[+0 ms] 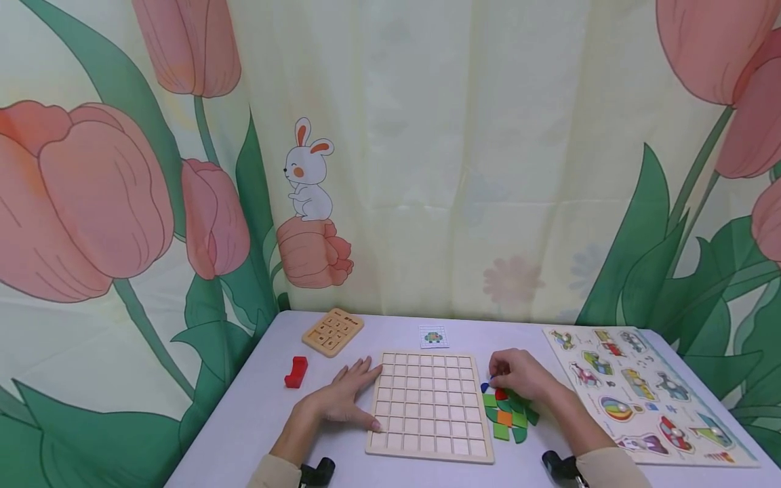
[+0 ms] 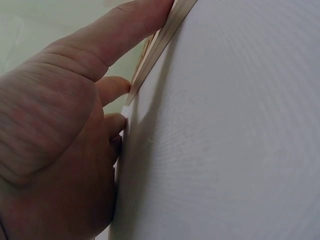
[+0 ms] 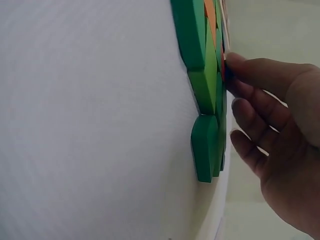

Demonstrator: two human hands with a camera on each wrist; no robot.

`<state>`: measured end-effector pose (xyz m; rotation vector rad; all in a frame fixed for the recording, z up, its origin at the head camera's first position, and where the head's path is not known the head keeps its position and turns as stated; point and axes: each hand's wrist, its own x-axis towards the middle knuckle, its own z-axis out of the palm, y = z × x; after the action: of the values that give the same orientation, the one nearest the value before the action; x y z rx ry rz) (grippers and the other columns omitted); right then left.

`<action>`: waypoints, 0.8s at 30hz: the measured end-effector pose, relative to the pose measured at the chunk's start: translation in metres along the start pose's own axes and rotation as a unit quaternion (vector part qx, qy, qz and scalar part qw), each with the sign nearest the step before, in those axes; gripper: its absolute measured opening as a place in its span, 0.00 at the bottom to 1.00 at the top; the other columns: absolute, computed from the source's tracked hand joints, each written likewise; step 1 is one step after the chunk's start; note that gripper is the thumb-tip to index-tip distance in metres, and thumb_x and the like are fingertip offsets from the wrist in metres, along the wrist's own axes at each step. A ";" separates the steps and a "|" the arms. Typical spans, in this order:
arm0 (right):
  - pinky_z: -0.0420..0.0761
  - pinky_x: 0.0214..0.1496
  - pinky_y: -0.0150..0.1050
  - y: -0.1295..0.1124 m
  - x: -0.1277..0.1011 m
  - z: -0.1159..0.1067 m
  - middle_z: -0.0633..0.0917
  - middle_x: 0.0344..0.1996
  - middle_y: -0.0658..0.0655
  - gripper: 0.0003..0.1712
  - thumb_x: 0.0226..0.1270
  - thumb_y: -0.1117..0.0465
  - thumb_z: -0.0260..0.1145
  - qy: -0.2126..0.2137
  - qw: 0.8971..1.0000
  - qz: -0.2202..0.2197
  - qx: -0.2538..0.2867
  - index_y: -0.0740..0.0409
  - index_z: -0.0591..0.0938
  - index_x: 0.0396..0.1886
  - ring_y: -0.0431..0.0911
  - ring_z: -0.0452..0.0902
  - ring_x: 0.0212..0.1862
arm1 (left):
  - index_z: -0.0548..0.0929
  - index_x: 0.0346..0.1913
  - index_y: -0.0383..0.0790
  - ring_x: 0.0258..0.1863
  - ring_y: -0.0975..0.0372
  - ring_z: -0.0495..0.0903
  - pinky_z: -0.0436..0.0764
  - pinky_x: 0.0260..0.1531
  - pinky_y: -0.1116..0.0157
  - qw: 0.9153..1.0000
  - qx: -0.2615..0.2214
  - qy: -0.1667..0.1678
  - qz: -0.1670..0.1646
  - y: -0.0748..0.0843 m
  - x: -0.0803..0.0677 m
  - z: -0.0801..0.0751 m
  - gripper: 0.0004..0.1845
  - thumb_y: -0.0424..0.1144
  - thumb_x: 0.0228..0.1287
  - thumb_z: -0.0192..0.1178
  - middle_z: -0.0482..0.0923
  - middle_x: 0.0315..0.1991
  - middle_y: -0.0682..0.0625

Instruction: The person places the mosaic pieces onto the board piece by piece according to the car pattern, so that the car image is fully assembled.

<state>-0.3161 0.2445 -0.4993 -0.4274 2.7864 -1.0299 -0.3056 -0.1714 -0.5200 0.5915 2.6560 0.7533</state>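
Both hands frame the grid board (image 1: 430, 407), long axis running away from the person.

A child's playroom or nursery-style play corner is showing here. A curtain (image 1: 427, 156) printed with big pink tulips and a cartoon rabbit (image 1: 308, 173) is hanging behind a pale table (image 1: 244, 420). Wooden toys are lying on it: a grid board (image 1: 430, 403), coloured blocks (image 1: 509, 415), a vehicle peg puzzle (image 1: 641, 400) and a toy calculator (image 1: 332, 331).
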 end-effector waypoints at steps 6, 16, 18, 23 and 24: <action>0.75 0.36 0.32 0.004 0.000 0.001 0.82 0.28 0.49 0.05 0.66 0.65 0.74 -0.002 1.000 -0.008 0.019 0.54 0.84 0.35 0.45 0.76 0.36 | 0.58 0.83 0.61 0.86 0.52 0.38 0.39 0.83 0.40 1.000 0.000 0.000 0.002 0.001 -0.002 0.000 0.64 0.71 0.40 0.77 0.45 0.86 0.49; 0.76 0.36 0.32 0.009 -0.002 -0.001 0.82 0.30 0.49 0.03 0.67 0.62 0.75 0.002 1.000 0.006 0.014 0.52 0.87 0.38 0.45 0.75 0.37 | 0.59 0.83 0.59 0.86 0.51 0.39 0.40 0.82 0.39 1.000 0.003 -0.001 0.008 0.000 -0.002 -0.001 0.65 0.72 0.40 0.76 0.46 0.86 0.48; 0.77 0.37 0.32 0.011 -0.003 -0.004 0.82 0.30 0.49 0.03 0.67 0.61 0.75 0.009 1.000 0.014 0.009 0.51 0.87 0.39 0.44 0.75 0.38 | 0.59 0.83 0.60 0.86 0.52 0.39 0.40 0.83 0.40 1.000 0.003 0.000 0.007 -0.001 -0.002 0.000 0.64 0.73 0.40 0.76 0.46 0.86 0.48; 0.78 0.38 0.32 0.018 -0.008 -0.015 0.83 0.33 0.49 0.04 0.68 0.62 0.74 0.015 1.000 0.023 0.002 0.52 0.88 0.41 0.45 0.75 0.39 | 0.59 0.83 0.60 0.86 0.52 0.39 0.40 0.83 0.40 1.000 0.000 -0.001 0.007 0.000 -0.001 0.000 0.64 0.72 0.41 0.76 0.46 0.86 0.49; 0.79 0.38 0.31 0.019 -0.009 -0.018 0.83 0.33 0.49 0.05 0.68 0.63 0.73 0.012 1.000 0.024 0.000 0.52 0.89 0.42 0.45 0.75 0.39 | 0.59 0.83 0.59 0.86 0.51 0.39 0.40 0.83 0.40 1.000 0.000 -0.002 0.008 0.000 -0.001 0.000 0.64 0.72 0.41 0.76 0.46 0.86 0.48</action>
<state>-0.3156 0.2722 -0.4982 -0.3483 2.8031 -1.0320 -0.3047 -0.1717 -0.5197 0.6145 2.6509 0.7572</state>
